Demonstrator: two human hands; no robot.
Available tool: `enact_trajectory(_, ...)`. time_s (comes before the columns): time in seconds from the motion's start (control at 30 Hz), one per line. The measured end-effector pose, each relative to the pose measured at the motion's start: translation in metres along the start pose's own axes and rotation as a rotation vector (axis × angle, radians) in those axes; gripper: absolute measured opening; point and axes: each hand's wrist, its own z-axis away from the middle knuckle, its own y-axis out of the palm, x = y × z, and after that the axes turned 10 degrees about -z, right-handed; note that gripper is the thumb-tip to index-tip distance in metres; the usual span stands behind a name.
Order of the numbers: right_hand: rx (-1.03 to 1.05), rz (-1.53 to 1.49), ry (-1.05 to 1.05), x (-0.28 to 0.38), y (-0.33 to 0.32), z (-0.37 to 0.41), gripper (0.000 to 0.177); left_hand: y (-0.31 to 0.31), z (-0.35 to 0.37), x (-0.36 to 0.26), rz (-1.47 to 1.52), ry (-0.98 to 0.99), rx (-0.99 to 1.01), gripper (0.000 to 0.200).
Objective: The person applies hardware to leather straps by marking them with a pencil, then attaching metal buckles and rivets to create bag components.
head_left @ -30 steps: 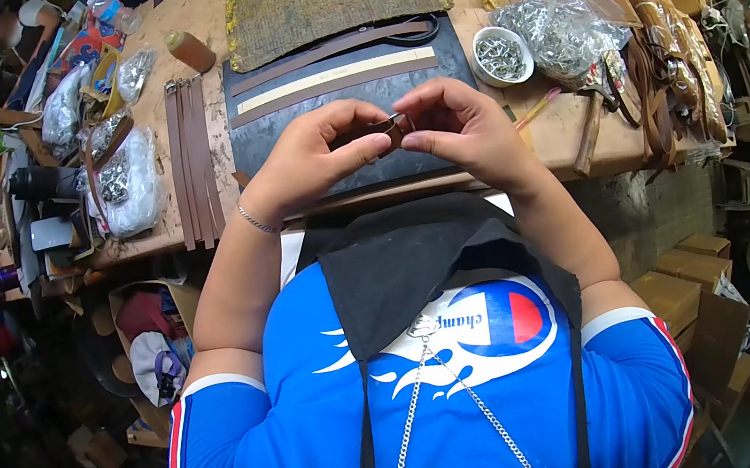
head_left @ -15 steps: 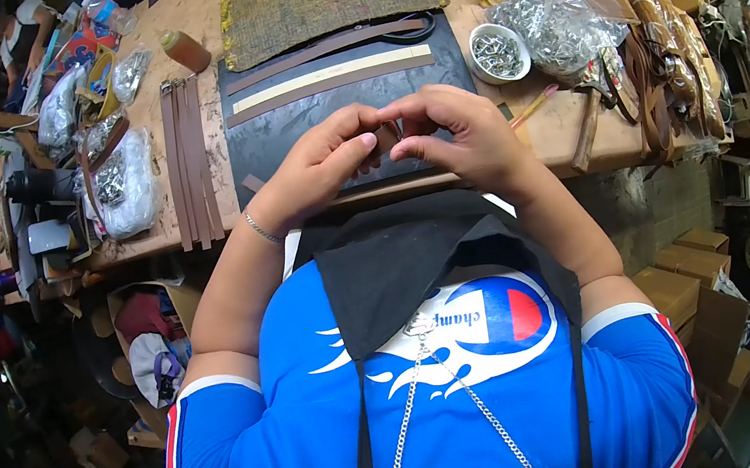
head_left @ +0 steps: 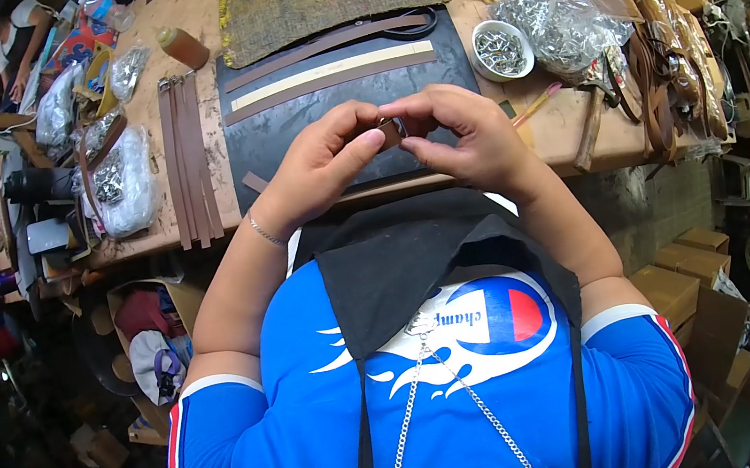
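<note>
My left hand (head_left: 334,156) and my right hand (head_left: 461,133) meet fingertip to fingertip above the black work mat (head_left: 286,137). My left hand is closed on a short brown leather strap (head_left: 390,134), mostly hidden by the fingers. Thumb and fingers of my right hand pinch a small shiny metal piece (head_left: 400,126), which looks like a buckle, at the strap's end. Behind the hands, brown leather strips (head_left: 336,84) and a pale marked strip (head_left: 331,76) lie on the mat.
Left of the mat hang several brown straps with buckles (head_left: 191,163), near a bottle of amber liquid (head_left: 183,48). A white bowl of metal hardware (head_left: 500,50), a plastic bag of hardware (head_left: 562,34) and a wooden-handled hammer (head_left: 590,130) are on the right.
Both hands stay together in nearly the same place. The fingers have shifted slightly, and more of the shiny metal piece shows between them.
</note>
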Motion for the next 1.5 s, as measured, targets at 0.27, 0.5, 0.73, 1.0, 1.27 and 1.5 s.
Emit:
enact_trajectory(0.27,0.027,-0.121,0.182,0.009,-0.003,0.001,0.035,-0.006,0.0,-0.001,-0.042,-0.029,-0.01,0.025)
enact_trajectory(0.5,-0.039,-0.564,0.38,0.013,0.002,-0.001,0.031,-0.003,-0.002,0.004,-0.054,0.022,-0.059,0.019)
enact_trajectory(0.73,-0.037,-0.639,0.41,0.016,-0.001,-0.002,0.033,-0.001,-0.005,0.009,0.068,0.006,-0.039,0.018)
enact_trajectory(1.0,-0.08,-0.63,0.376,0.012,0.004,-0.001,0.033,0.003,-0.007,0.014,0.014,0.031,-0.149,0.016)
enact_trajectory(1.27,-0.101,-0.514,0.379,0.008,0.006,-0.002,0.033,0.007,-0.007,0.008,-0.062,0.03,-0.209,0.022)
enact_trajectory(1.5,-0.092,-0.486,0.321,0.004,0.01,-0.001,0.029,0.006,-0.006,0.0,-0.072,-0.013,-0.137,0.023)
